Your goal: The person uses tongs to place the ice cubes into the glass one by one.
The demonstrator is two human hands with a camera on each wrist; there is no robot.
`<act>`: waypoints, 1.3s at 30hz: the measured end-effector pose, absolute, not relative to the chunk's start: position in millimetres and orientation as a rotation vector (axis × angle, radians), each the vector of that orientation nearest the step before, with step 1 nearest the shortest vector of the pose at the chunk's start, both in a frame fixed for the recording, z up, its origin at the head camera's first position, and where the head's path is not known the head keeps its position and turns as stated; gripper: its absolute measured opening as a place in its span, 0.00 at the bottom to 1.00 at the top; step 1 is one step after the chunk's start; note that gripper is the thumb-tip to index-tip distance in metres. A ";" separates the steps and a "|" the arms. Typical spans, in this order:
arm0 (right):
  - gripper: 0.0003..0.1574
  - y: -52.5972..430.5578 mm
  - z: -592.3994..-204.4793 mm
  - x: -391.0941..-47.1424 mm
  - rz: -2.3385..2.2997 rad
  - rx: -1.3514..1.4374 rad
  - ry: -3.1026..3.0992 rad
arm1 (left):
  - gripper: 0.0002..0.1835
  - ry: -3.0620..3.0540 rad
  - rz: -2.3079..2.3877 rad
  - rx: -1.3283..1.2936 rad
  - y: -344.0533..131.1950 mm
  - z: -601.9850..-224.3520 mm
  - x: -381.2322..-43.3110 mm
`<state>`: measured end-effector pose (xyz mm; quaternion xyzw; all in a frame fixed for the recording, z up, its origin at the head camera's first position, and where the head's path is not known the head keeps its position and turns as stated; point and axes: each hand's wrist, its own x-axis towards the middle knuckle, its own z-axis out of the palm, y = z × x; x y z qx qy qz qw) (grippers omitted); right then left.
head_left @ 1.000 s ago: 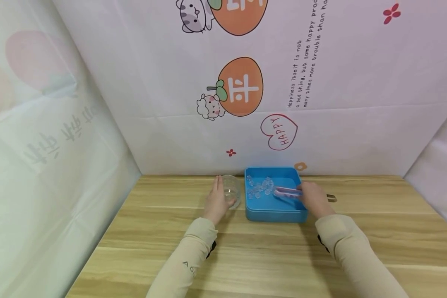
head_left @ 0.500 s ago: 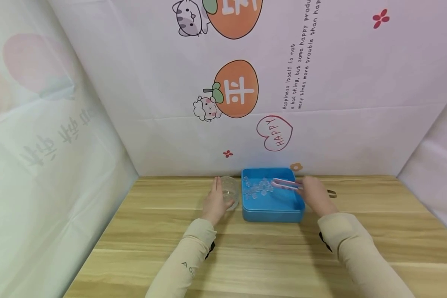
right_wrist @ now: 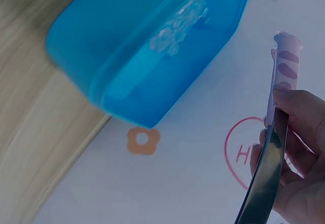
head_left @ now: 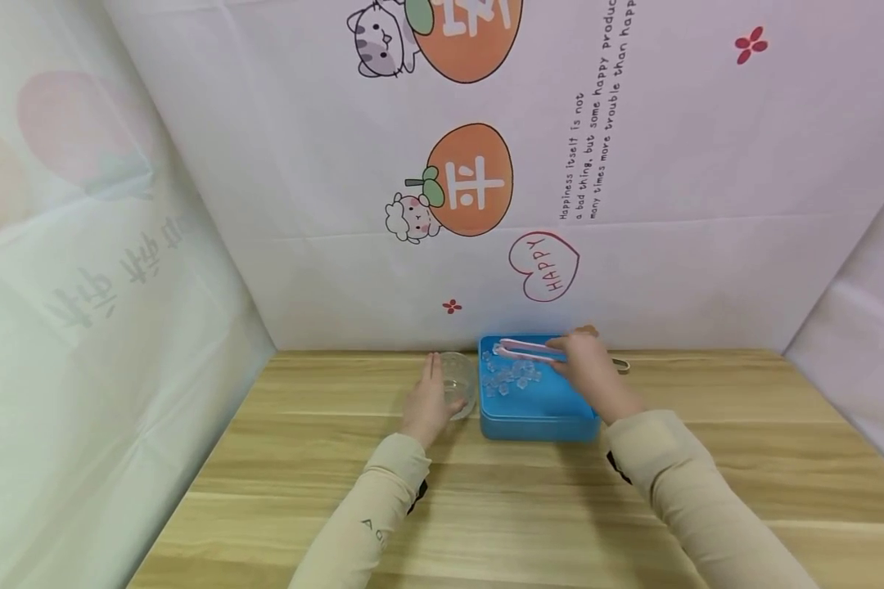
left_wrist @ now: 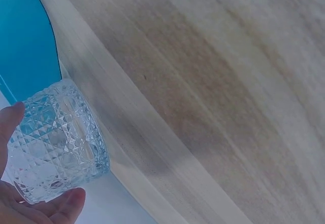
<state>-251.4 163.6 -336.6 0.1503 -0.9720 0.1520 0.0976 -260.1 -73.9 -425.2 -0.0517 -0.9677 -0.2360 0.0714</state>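
Glass [left_wrist: 61,137] near rear edge of bench [head_left: 339,425], gripped by left hand [head_left: 425,405] (presumably to steady it); right hand [head_left: 597,376] pinches tongs [right_wrist: 278,132] over box [head_left: 541,427]

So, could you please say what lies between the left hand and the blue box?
The head view shows a clear glass between the left hand and blue box.

Two hands [head_left: 426,402] [head_left: 593,372], one glass [left_wrist: 61,137], one box [head_left: 541,427], one pair of tongs [right_wrist: 278,127], many cubes [head_left: 511,376]

1 head view, well back, forward and down on desk [head_left: 501,515], 2 tilted wrist views, close, left at glass [left_wrist: 56,137], right at tongs [right_wrist: 266,169], blue box [head_left: 539,429] in all 3
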 end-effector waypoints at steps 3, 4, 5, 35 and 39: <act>0.19 154.1 -337.8 -249.6 0.503 0.455 -2.892 | 0.52 -2.912 -0.700 -0.156 -72.7 -425.4 -259.2; 0.20 151.5 -338.7 -249.3 0.509 0.459 -2.892 | 0.51 -2.909 -0.697 -0.158 -72.3 -425.5 -258.9; 0.20 148.8 -339.4 -248.8 0.519 0.462 -2.894 | 0.51 -2.906 -0.695 -0.160 -71.9 -425.7 -258.7; 0.18 115.2 -354.0 -245.7 0.498 0.518 -2.948 | 0.51 -2.933 -0.665 -0.177 -72.1 -422.3 -256.4; 0.19 111.9 -355.0 -246.6 0.480 0.508 -2.957 | 0.51 -2.938 -0.650 -0.163 -73.6 -422.4 -257.1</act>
